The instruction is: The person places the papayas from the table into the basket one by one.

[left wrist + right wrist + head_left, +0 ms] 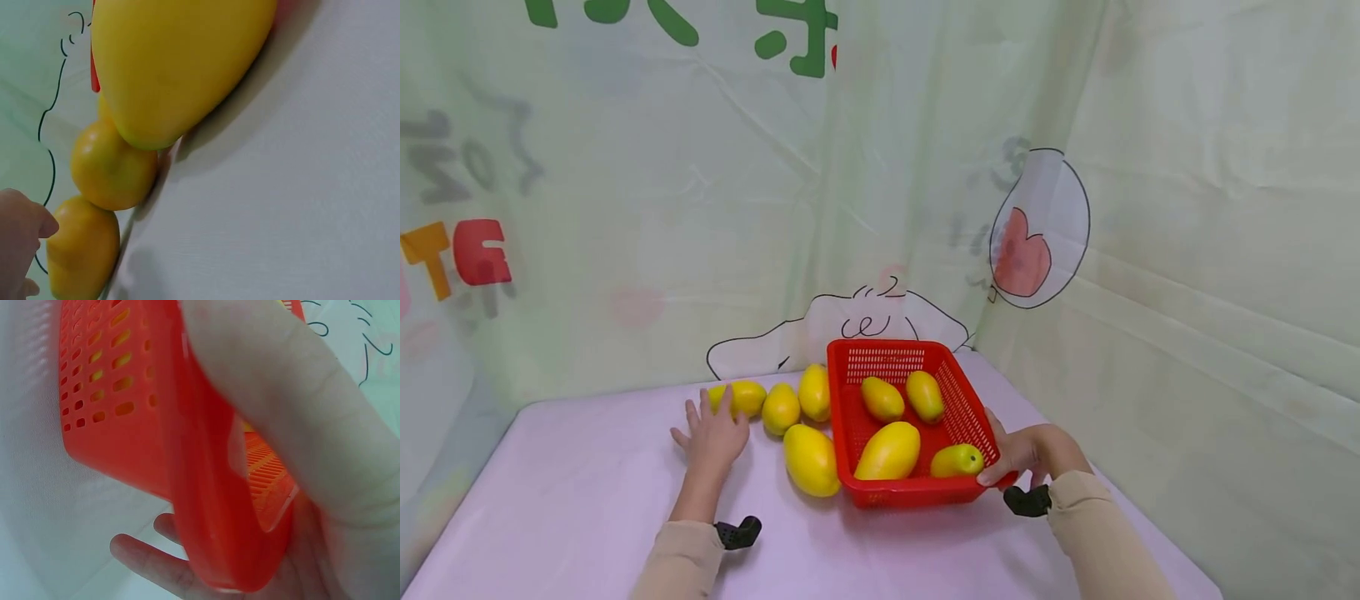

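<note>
My left hand [715, 435] reaches over the leftmost yellow mango [747, 398], its fingers spread apart. In the left wrist view the thumb [49, 225] overlaps the edge of that mango. My right hand [1018, 450] grips the near right corner of a red plastic basket [917, 493]. In the right wrist view its thumb [269, 381] lies over the rim and the other fingers pass under it outside. Inside the basket are several fruits: a large yellow mango [889, 452] and smaller yellow-green ones, one [957, 460] with a dark spot at its end.
Against the basket's left side lie a large yellow mango [812, 461] and two smaller ones, a round one [781, 409] and an upright-looking one [815, 392]. A pale lilac cloth covers the table [587, 500]. Printed curtains [662, 208] stand behind and at the right.
</note>
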`<state>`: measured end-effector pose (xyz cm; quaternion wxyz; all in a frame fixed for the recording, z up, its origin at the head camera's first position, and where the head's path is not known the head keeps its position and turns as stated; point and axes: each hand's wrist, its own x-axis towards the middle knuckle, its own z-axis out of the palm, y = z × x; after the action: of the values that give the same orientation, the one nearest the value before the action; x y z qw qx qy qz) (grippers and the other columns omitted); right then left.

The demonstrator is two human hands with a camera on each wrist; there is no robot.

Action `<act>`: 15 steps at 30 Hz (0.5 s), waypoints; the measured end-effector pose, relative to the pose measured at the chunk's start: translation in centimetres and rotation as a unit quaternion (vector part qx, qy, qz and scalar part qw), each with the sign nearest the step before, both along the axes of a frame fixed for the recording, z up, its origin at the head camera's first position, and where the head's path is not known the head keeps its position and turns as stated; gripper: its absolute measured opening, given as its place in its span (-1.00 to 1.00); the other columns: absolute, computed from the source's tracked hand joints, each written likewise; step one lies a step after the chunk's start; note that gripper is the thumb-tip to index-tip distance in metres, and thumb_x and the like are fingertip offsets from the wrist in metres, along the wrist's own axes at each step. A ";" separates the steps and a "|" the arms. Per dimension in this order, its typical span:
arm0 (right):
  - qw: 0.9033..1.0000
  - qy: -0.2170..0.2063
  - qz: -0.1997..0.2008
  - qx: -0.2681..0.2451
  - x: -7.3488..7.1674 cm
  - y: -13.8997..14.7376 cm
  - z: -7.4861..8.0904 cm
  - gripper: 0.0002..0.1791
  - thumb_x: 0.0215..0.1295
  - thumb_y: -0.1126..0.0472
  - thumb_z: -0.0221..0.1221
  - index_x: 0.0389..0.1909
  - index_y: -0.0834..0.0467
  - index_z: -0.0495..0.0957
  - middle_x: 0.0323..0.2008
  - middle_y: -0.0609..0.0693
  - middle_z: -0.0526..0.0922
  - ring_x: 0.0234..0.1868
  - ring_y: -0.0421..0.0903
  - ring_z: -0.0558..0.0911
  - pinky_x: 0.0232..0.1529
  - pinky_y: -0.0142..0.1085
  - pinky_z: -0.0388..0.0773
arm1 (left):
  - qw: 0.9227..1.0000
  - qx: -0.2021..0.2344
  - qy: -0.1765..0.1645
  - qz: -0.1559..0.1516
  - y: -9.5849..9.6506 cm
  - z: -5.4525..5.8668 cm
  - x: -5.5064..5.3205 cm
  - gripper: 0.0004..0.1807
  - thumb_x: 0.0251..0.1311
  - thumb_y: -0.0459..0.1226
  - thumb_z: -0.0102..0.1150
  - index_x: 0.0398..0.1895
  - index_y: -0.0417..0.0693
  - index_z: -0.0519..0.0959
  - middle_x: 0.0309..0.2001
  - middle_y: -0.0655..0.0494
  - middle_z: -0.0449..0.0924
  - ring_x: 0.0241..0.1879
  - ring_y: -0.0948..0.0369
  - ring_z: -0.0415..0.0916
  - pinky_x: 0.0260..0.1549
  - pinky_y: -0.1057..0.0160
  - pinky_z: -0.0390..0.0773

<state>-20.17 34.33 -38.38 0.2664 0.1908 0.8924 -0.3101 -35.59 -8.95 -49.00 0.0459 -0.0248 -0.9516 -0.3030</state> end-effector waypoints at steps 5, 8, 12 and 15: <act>1.000 0.002 0.002 -0.005 -0.1 0.3 -0.3 0.47 -0.13 -0.05 0.46 0.46 0.03 -0.57 -0.05 0.14 0.48 -0.05 0.02 0.51 0.01 0.17 0.52 | 1.000 0.005 -0.011 -0.013 0.5 -0.7 -0.2 -0.31 0.32 -0.08 -0.19 0.49 0.02 -0.03 0.47 -0.33 -0.31 0.43 -0.34 -0.42 0.20 -0.52 -0.40; 1.000 0.002 0.004 -0.006 0.0 0.4 -0.4 0.46 -0.12 -0.05 0.46 0.45 0.03 -0.57 -0.08 0.12 0.50 -0.08 0.00 0.53 0.00 0.16 0.53 | 1.000 0.005 0.001 -0.013 0.7 -0.8 -0.2 -0.29 0.30 -0.07 -0.15 0.48 -0.02 -0.01 0.48 -0.32 -0.29 0.44 -0.31 -0.40 0.22 -0.50 -0.35; 1.000 0.004 0.007 -0.005 0.0 0.4 -0.3 0.45 -0.10 -0.05 0.45 0.45 0.03 -0.58 -0.11 0.11 0.52 -0.12 -0.03 0.54 -0.02 0.14 0.55 | 0.999 -0.008 0.029 -0.022 1.0 -0.9 -0.3 -0.25 0.25 -0.08 -0.05 0.46 -0.12 0.02 0.49 -0.25 -0.24 0.46 -0.25 -0.37 0.25 -0.48 -0.29; 1.000 0.005 0.009 -0.011 0.0 0.2 -0.3 0.45 -0.10 -0.05 0.45 0.45 0.03 -0.58 -0.07 0.12 0.51 -0.12 -0.03 0.55 -0.06 0.13 0.57 | 0.999 -0.016 0.039 -0.030 1.0 -0.8 -0.3 -0.20 0.20 -0.12 0.01 0.47 -0.08 -0.03 0.49 -0.25 -0.21 0.45 -0.25 -0.32 0.25 -0.48 -0.24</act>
<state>-20.13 34.56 -38.65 0.2668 0.1786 0.8918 -0.3188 -35.87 -7.93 -49.83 0.0737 -0.0659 -0.9525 -0.2880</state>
